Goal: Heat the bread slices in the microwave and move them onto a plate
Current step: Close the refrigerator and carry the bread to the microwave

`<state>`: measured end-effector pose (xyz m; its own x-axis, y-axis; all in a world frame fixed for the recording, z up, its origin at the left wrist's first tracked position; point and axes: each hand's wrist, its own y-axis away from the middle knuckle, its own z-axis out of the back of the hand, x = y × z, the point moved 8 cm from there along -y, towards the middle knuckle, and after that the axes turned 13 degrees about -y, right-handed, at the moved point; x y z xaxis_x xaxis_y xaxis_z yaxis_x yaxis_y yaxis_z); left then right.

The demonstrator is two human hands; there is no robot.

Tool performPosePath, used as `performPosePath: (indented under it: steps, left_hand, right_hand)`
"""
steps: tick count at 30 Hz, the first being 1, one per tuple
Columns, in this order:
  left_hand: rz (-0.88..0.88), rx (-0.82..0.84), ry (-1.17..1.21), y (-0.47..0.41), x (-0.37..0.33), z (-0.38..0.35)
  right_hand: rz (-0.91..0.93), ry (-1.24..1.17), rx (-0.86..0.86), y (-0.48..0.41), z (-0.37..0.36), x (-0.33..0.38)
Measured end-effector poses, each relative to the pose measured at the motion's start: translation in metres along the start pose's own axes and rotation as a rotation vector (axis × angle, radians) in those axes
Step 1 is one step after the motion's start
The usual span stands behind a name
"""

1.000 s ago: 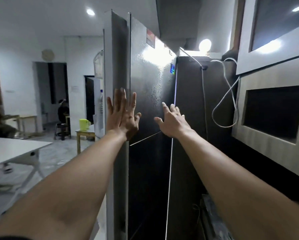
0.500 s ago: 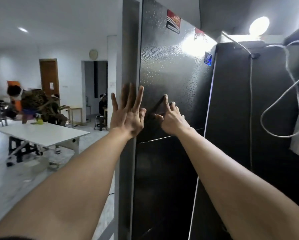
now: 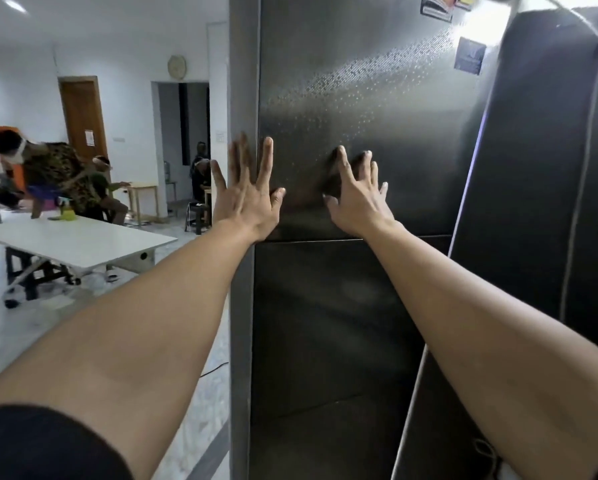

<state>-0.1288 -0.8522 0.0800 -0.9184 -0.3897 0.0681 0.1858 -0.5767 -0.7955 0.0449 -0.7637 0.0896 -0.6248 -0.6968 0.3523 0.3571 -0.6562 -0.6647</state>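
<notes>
Head view. My left hand [image 3: 247, 199] is raised flat, with all four fingers straight and spread and the thumb out to the side. It holds nothing. It lies over the left front edge of the tall, glossy black refrigerator [image 3: 360, 98], where the upper door meets the grey side panel [image 3: 244, 64]. I cannot tell whether the palm touches the surface.

My right hand [image 3: 358, 199] is also open with its fingers fanned, and it grips nothing. Its fingertips [image 3: 341, 152] meet their own dark reflection on the upper door. The heels of both hands sit just above the horizontal seam that divides the upper door from the lower door [image 3: 325, 323].

A rectangular blue label [image 3: 470, 56] is fixed near the upper door's right edge. A second dark cabinet-like unit [image 3: 533, 168] stands just beside the refrigerator on the right.

In the room to the left there is a white rectangular table [image 3: 83, 240], with seated people behind it. A brown wooden door [image 3: 83, 116] and a round wall clock [image 3: 176, 66] are on the far wall.

I cannot tell from this view where the bread slices, the microwave and the plate are.
</notes>
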Motion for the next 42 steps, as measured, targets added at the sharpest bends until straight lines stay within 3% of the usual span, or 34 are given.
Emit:
performPosePath:
  steps: [14,26,34,42]
  left_hand:
    - [-0.163,0.056,0.042,-0.105,0.031,-0.143]
    - [-0.25,-0.007,0.282,-0.188,-0.005,-0.269]
    - [-0.331,-0.098,0.397,-0.253,-0.048,-0.32]
    - [-0.427,-0.146,0.551,-0.298,-0.092,-0.374]
  right_hand:
    - [-0.023,0.219,-0.163,-0.094,-0.091,-0.026]
    - [0.03,0.584,-0.254,-0.174,-0.135,-0.083]
    - [-0.024,0.736,-0.386,-0.223,-0.136,-0.112]
    - [-0.16,0.889,-0.382,-0.255,-0.147,-0.15]
